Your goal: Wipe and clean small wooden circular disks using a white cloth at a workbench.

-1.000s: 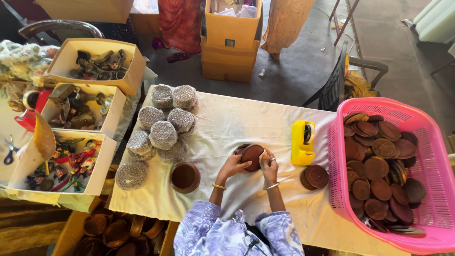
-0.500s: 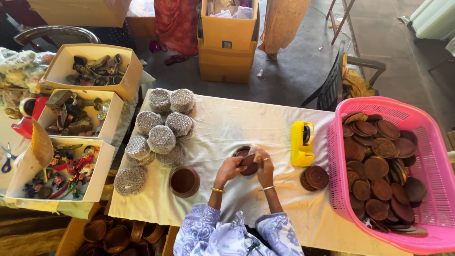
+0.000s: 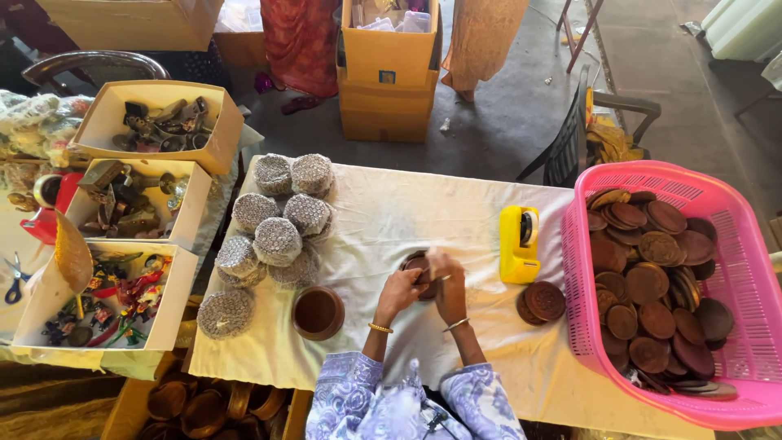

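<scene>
My left hand (image 3: 400,292) and my right hand (image 3: 449,287) meet over the middle of the white-clothed table (image 3: 391,212), both gripping a small round brown container (image 3: 415,266) between them. It is mostly hidden by my fingers. To the left of my hands stands an open brown bowl (image 3: 318,313). A short stack of brown lids (image 3: 542,301) lies on the cloth to the right of my right hand. A yellow tape dispenser (image 3: 520,243) stands just beyond that stack.
A pink basket (image 3: 737,269) of brown lids fills the right end. Several wrapped round packs (image 3: 277,220) are piled at the left of the cloth. Three open boxes (image 3: 98,326) of small items line the far left. Yellow cartons (image 3: 389,73) and two standing people are behind the table.
My hands have shifted slightly to the left and closed tighter over the brown container, covering more of it than before. Nothing else on the table has moved.
</scene>
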